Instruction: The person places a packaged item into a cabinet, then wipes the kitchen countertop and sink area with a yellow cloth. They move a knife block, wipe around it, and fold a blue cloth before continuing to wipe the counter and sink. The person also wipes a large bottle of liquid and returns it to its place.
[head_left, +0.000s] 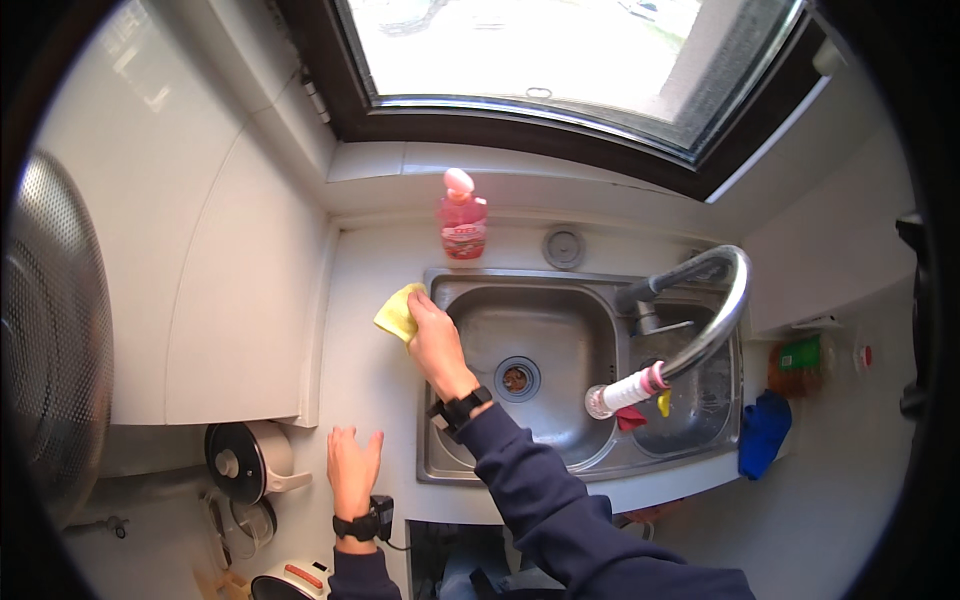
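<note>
My right hand (435, 337) reaches over the left rim of the stainless steel sink (540, 322) and grips a folded yellow cloth (395, 313), which touches the white countertop (360, 285). My left hand (353, 466) is over the counter's front left part, fingers spread, holding nothing. A pink pump bottle (463, 229) stands upright behind the sink, beside a round grey drain cover (563, 248). Food bits lie in the drain strainer (517, 379) of the larger basin. The curved chrome faucet (731, 300) ends in a white and pink spray head (630, 391).
A lidded pot (238, 463) stands left of my left hand, with another cooker (292, 581) below. A blue cloth (764, 435) hangs at the sink's right edge near a bottle with a green label (802, 365). The dark window frame (510, 135) crosses behind the counter.
</note>
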